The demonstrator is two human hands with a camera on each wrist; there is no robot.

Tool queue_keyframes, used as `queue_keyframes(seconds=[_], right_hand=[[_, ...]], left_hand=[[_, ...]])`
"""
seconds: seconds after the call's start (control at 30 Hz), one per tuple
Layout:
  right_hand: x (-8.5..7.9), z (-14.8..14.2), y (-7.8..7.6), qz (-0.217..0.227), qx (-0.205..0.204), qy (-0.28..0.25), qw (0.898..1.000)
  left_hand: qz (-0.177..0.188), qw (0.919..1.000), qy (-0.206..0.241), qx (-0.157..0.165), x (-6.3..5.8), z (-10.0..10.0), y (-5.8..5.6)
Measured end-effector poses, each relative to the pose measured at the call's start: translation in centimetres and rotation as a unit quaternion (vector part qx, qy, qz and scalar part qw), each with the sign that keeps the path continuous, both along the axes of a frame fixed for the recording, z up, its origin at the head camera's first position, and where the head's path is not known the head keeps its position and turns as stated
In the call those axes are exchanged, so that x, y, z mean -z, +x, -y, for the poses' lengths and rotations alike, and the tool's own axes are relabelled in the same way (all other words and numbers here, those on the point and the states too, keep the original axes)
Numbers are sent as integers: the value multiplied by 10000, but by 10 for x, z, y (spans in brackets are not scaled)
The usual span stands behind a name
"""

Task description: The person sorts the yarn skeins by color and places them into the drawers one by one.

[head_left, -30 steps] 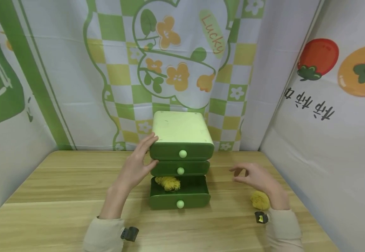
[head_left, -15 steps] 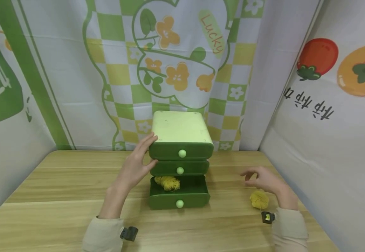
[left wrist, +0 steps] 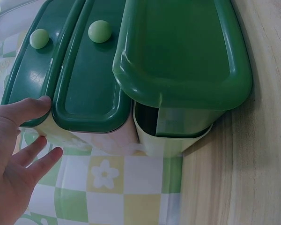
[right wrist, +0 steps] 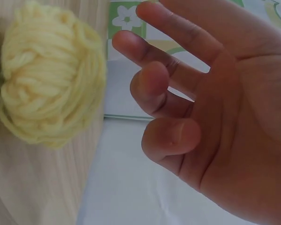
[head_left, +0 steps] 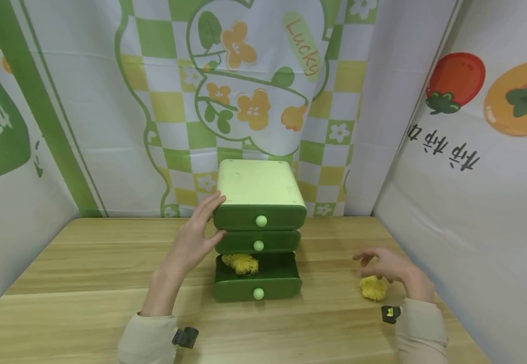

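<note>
A small drawer cabinet [head_left: 260,182] with a pale green top and dark green drawer fronts stands mid-table. Its bottom drawer [head_left: 257,289] is pulled out, holding a bundle of yellow yarn [head_left: 242,264] at the left. My left hand [head_left: 192,240] rests against the cabinet's left side, thumb at the front edge near the upper drawers and fingers along the side. To the right, a ball of yellow yarn [head_left: 373,288] lies on the table. Just above it hovers my right hand [head_left: 388,264], fingers loosely bent and holding nothing; the right wrist view shows the yarn ball [right wrist: 54,75] apart from the fingertips.
The wooden table [head_left: 86,283] reaches back to a green and white checked curtain [head_left: 168,101]. White printed cloth walls [head_left: 482,222] close in both sides. The open drawer juts forward toward the table's front.
My right hand has moved right and toward me, coming over the loose yarn ball and partly covering it. My left hand stays at the cabinet; the drawer has not moved.
</note>
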State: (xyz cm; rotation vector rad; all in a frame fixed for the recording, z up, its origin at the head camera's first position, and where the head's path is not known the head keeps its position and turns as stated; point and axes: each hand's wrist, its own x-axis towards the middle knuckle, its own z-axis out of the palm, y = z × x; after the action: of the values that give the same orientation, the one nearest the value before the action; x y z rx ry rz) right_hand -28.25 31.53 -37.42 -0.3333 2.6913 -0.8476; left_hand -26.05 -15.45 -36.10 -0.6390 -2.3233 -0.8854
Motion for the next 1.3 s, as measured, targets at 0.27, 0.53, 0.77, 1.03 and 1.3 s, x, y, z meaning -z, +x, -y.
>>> queue_keyframes(seconds=[0.27,0.53,0.77,1.03,1.3], right_hand=[[4,-13,4,196,239,128,9994],[6,-23,7,527,429,310,9972],[6,-26,8,665,563,400,9954],[13,-28,7,754,663,307,9945],[14,-28,6,682,611,227,9955]], left_hand=[[-22,10000,45,21,0,0,0],[-46,10000,23,27,1,0,-1],[-64,10000,46,47,1,0,-1],[-46,10000,45,38,0,0,-1],[-67,10000,46,41,1,0,-1]])
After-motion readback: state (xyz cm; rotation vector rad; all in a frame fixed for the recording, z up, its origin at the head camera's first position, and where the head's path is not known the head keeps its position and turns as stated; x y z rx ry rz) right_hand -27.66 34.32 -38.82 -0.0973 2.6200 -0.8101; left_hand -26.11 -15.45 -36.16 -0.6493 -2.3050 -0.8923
